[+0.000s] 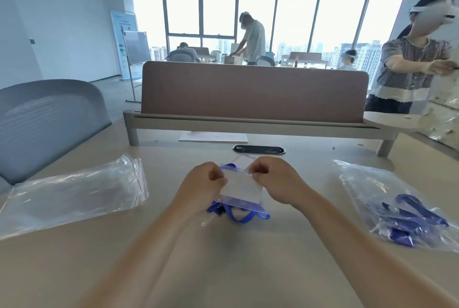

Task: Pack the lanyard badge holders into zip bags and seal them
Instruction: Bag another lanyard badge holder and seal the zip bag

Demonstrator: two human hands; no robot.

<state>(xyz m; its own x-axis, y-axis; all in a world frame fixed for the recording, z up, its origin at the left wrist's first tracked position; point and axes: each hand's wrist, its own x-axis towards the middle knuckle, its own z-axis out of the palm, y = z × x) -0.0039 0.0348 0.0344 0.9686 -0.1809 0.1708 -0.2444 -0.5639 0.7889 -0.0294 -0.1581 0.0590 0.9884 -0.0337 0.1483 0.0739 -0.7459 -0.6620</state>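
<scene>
In the head view, an open office with tall windows lies behind a pale desk [74, 258] with a divider across it. At its middle, the left hand [202, 183] and right hand [273, 181] each pinch a top corner of a small zip bag [242, 187], with a badge holder inside and its blue lanyard [238, 217] bunched at the bottom. This one looks filled and about to be sealed, while the bag of lanyards [397, 205] on the right suggests more to do; the clear bag [74, 196] on the left seems to hold spares.
</scene>
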